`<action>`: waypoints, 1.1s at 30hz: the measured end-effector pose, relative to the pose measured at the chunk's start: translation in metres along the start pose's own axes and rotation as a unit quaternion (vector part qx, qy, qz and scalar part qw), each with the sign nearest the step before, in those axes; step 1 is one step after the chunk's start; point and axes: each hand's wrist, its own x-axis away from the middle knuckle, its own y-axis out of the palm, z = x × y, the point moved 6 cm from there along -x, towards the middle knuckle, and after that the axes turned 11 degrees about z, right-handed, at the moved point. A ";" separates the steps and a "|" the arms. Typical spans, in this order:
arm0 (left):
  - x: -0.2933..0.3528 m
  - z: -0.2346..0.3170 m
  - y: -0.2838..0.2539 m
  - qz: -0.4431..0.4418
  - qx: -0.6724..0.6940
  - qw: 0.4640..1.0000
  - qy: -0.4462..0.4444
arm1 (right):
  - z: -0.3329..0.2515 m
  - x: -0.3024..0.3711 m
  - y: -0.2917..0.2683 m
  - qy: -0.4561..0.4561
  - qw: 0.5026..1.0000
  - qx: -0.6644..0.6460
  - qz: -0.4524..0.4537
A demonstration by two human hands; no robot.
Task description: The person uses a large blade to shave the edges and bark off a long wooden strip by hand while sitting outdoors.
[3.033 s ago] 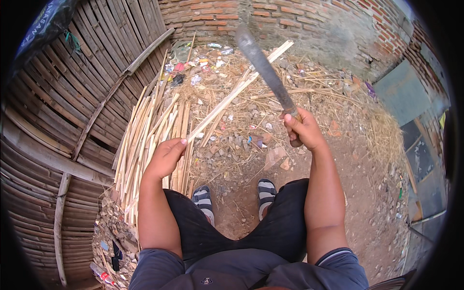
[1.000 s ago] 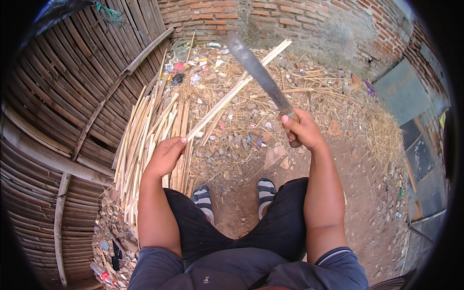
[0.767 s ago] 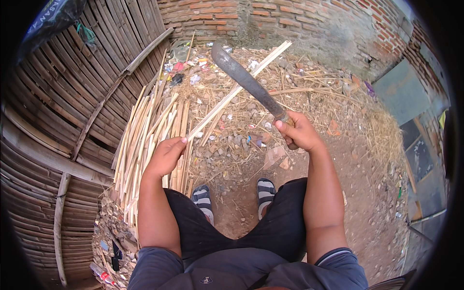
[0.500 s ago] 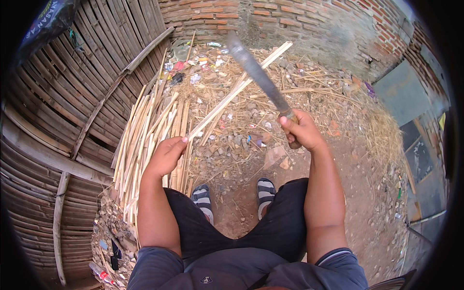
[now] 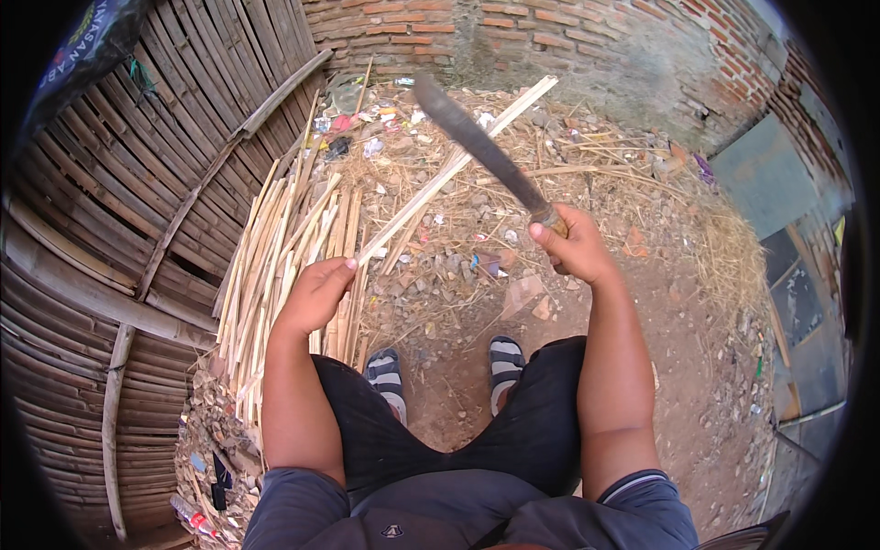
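Machete [image 5: 486, 148] has swung leftward.

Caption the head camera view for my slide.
Left hand holding pale wood, right hand gripping a machete above littered ground.

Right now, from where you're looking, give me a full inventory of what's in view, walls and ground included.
Machete: one, dark grey blade, upper centre
Long strip: at least one, cream, slanting up from centre left
Strip pile: many, pale tan, ground at left
Slatted wall: one, brown, left
Brick wall: one, orange and grey, far side
Panel: one, blue-grey, right
Straw: uncountable, tan, right
Litter: many scraps, mixed colours, far ground
Bottle: one, clear and red, lower left
Sandals: two, dark, on the feet
Trousers: one pair, black, lower centre
Left hand: one, bare, gripping the long strip
Right hand: one, bare, gripping the machete
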 end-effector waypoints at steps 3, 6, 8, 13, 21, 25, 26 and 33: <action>-0.001 -0.001 0.000 -0.002 -0.003 1.000 -0.002 | 0.003 -0.002 -0.021 0.064 0.995 -0.058 0.057; -0.003 -0.001 0.001 0.000 0.002 1.000 0.011 | -0.002 -0.008 -0.017 -0.049 0.994 0.026 0.091; -0.003 0.000 0.001 0.000 0.005 1.000 0.015 | -0.018 0.000 -0.004 -0.110 0.987 0.097 0.067; -0.001 -0.001 0.002 -0.006 0.004 1.000 0.008 | -0.036 0.010 0.009 -0.264 0.940 0.192 0.100; 0.000 0.004 0.001 -0.008 -0.005 1.000 -0.015 | -0.015 -0.004 -0.007 -0.146 0.947 0.253 0.134; 0.002 0.008 0.005 -0.009 0.009 1.000 -0.009 | -0.032 0.007 0.012 -0.230 0.923 0.287 0.111; 0.002 0.008 0.004 -0.010 0.007 1.000 -0.004 | -0.037 0.010 0.013 -0.249 0.912 0.306 0.112; 0.000 0.002 0.003 -0.016 -0.022 1.000 -0.002 | -0.023 -0.006 -0.024 -0.129 0.932 0.268 0.209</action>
